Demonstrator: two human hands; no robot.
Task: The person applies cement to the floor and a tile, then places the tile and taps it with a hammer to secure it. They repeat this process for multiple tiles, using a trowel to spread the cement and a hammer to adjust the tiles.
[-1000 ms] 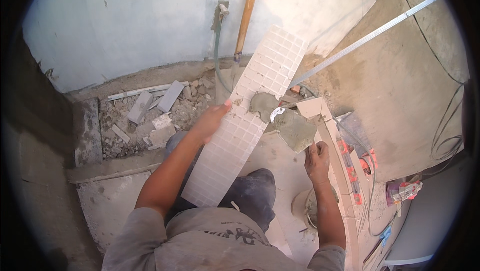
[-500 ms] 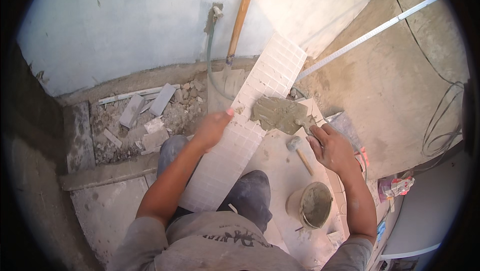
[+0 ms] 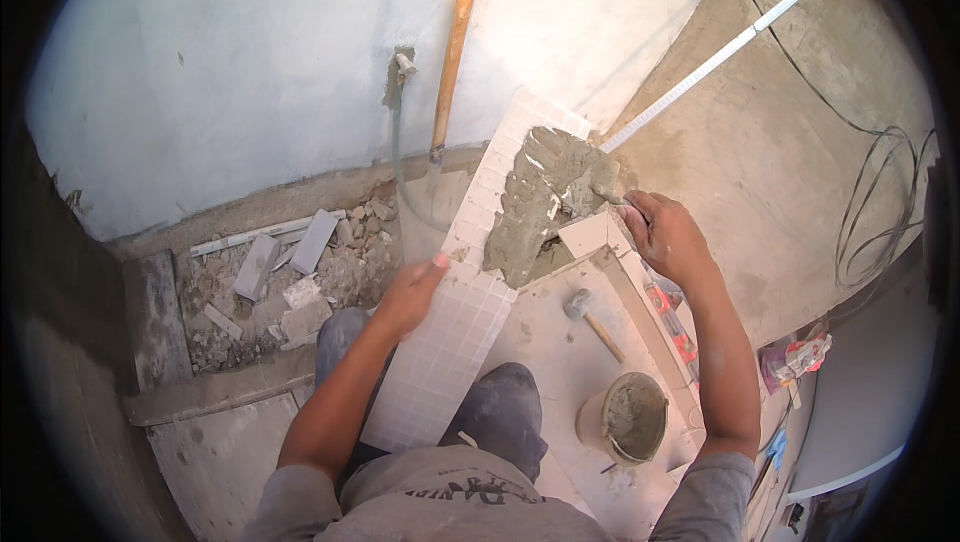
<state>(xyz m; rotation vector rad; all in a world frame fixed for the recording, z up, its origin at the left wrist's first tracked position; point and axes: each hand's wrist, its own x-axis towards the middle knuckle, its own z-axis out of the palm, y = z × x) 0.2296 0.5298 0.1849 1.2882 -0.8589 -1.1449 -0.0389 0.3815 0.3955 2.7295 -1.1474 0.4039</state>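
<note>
A long, pale tile (image 3: pixel 435 372) with a gridded face slants across my lap, its far end toward the wall. My left hand (image 3: pixel 412 299) is closed on the tile's left edge, the thumb lying on top. Thick grey mortar (image 3: pixel 523 210) covers much of the tile's upper right half. My right hand (image 3: pixel 668 234) grips the handle of a trowel (image 3: pixel 604 180), whose mortar-smeared blade lies at the right edge of the mortar. Where the blade ends within the mortar is hard to make out.
A mortar bucket (image 3: pixel 622 420) and a mallet (image 3: pixel 597 324) are on the floor to the right. Left lies rubble (image 3: pixel 350 232) with broken tile pieces. A wooden-handled shovel (image 3: pixel 455 62) leans on the wall; a long white straightedge (image 3: pixel 730 50) and black cable (image 3: pixel 880 202) lie at right.
My right hand has moved up and slightly right with the trowel. Mortar now lies spread along the tile's upper half. My left hand keeps its hold. The view has shifted slightly.
</note>
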